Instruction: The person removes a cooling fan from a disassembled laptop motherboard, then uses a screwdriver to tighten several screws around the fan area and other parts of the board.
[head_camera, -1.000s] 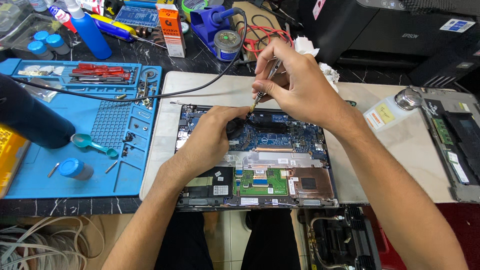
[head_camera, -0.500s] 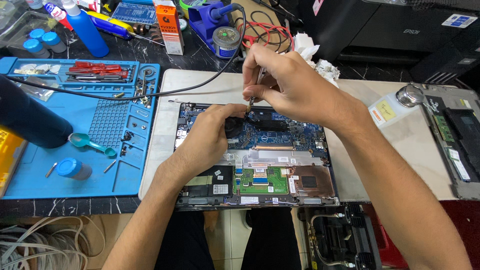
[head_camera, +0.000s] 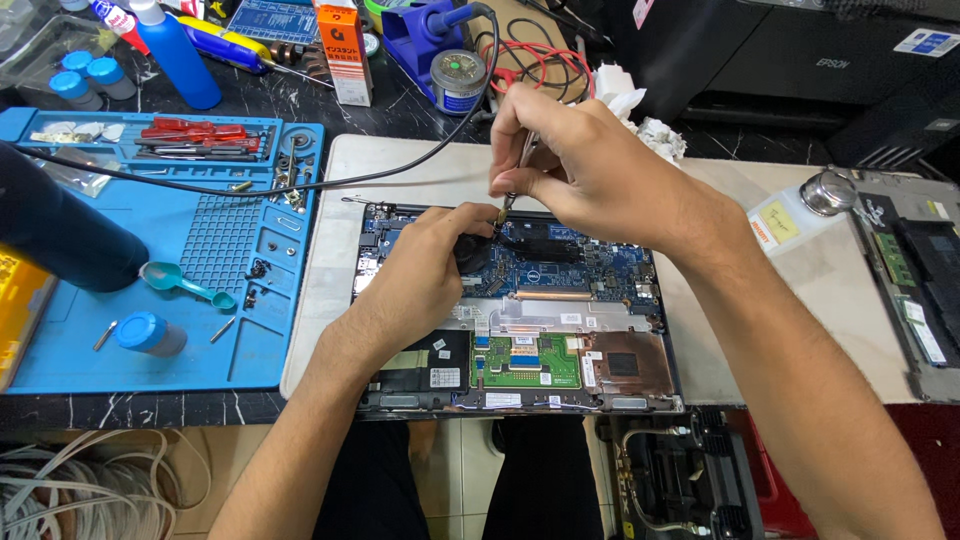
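An opened laptop (head_camera: 560, 330) lies on a pale mat, its blue circuit board and copper heat pipe exposed. My left hand (head_camera: 425, 275) rests on the board's upper left, fingers curled around a small black part (head_camera: 470, 252). My right hand (head_camera: 575, 165) hovers over the board's top edge and pinches metal tweezers (head_camera: 517, 170), whose tips point down at a spot just beside my left fingertips.
A blue repair mat (head_camera: 200, 250) at left holds screws, red tools, a teal spoon and a blue-capped jar. A dark blue cylinder (head_camera: 60, 235) lies over its left side. A black cable crosses the top. A soldering stand, bottles and a second open device (head_camera: 915, 280) surround the mat.
My right hand has shifted slightly left and down, bringing the tweezers closer to my left fingertips. My left hand has stayed on the board.
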